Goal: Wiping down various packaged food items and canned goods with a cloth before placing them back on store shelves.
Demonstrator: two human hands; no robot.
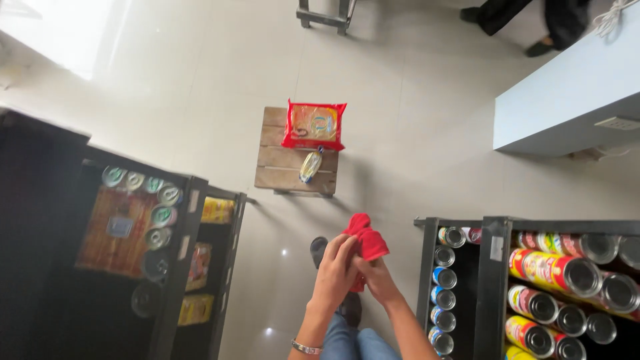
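The pale tiled floor fills most of the view from above. At the left stands a tall black shelf rack holding snack packets and a row of cans seen end-on. At the right a second black rack is packed with cylindrical snack tubes lying on their sides, with a column of smaller cans in its narrow end bay. A white counter juts in at the upper right, and beyond it another person's dark trouser legs and shoes are visible.

In the middle of the floor sits a small wooden slatted stool. On it rest a red packet with a clear window and, just in front of that, a small clear bottle lying on its side.

Directly below the camera, both hands are brought together around a red cloth. The left hand is closed over the lower part of the cloth, and the right hand grips it from the other side, fingers touching the left. The cloth is bunched, its upper end sticking out above the knuckles, held in the air between the two racks and well apart from the stool.

As I judge it, the work is at an early point: the cloth is gathered in the hands but not touching any shelf, can or packet, and the stool's items lie unhandled.
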